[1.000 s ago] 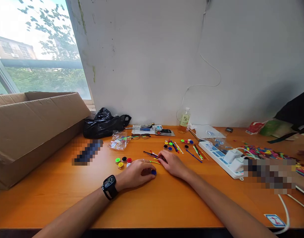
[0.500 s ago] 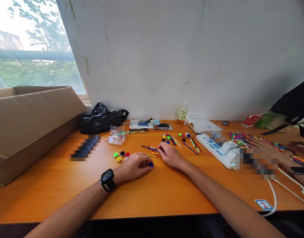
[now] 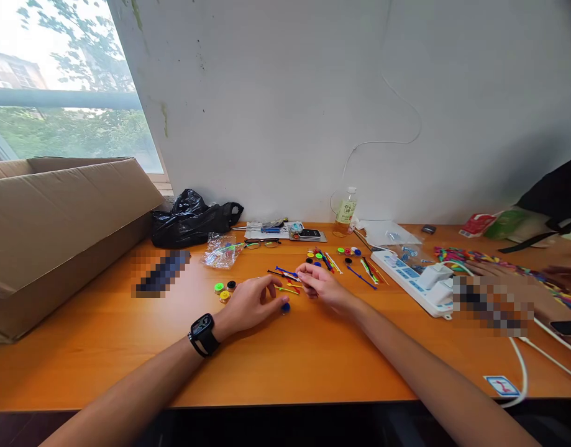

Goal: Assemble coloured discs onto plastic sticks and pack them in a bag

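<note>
My left hand rests on the orange table, fingers curled over a small blue round cap and pinching it; a black watch sits on that wrist. My right hand lies just to the right, fingers pinched on a thin coloured stick among several loose sticks. Small round caps, green, yellow and black, lie left of my left hand.
A big cardboard box fills the left. A black bag, glasses, a bottle and more caps and sticks lie toward the wall. A white power strip and another person's hands are at right.
My right hand has lifted slightly and drawn a stick up from the pile. My left hand has raised its fingers a little over the blue cap. The view shifted slightly.
</note>
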A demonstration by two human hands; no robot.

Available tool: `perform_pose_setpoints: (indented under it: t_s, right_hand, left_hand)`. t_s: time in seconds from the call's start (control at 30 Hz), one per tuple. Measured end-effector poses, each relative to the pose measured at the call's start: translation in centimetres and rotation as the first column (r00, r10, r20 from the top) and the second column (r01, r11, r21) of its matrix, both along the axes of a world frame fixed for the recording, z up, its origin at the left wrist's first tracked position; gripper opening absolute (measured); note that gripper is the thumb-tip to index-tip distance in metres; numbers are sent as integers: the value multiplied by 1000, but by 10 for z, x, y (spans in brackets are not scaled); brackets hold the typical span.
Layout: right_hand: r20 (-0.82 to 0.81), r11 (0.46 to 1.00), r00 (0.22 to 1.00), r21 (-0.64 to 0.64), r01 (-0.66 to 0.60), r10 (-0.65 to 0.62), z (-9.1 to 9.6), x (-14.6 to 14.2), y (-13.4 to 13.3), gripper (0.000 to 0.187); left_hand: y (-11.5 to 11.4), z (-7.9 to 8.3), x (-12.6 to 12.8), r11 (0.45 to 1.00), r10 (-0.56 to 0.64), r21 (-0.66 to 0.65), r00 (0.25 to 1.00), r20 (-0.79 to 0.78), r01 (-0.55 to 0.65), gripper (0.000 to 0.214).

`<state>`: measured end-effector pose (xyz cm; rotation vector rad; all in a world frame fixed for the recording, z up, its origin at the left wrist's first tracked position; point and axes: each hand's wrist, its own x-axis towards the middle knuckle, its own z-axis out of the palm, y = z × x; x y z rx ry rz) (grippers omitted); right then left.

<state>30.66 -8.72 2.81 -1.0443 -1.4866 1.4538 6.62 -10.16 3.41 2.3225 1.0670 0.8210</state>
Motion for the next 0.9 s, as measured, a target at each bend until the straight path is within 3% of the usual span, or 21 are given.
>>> perform_pose_setpoints:
  t_s: [0.1, 0.23, 0.47, 0.73, 0.9]
  right_hand:
    - [41, 999, 999, 36, -38, 36, 1, -2, -3, 52]
    - [136, 993, 989, 91, -73, 61, 2, -5, -6, 52]
    - [229, 974, 963, 139, -178, 143, -6, -4, -5, 52]
    - [273, 967, 958, 207, -151, 91, -9, 0, -2, 43]
    - [307, 957, 942, 204, -205, 136, -8, -2, -4, 44]
  left_hand:
    - [2, 2, 0, 999, 28, -26, 995, 98, -26, 40]
    - [3, 2, 1, 999, -36, -2, 985, 170, 37, 36]
    - [2, -3, 2, 998, -47, 46, 992, 114, 42, 21]
    - [3, 0, -1, 999, 22, 45, 1000, 18, -23, 25]
    - [1, 3, -2, 998, -68, 12, 998, -15, 68, 21]
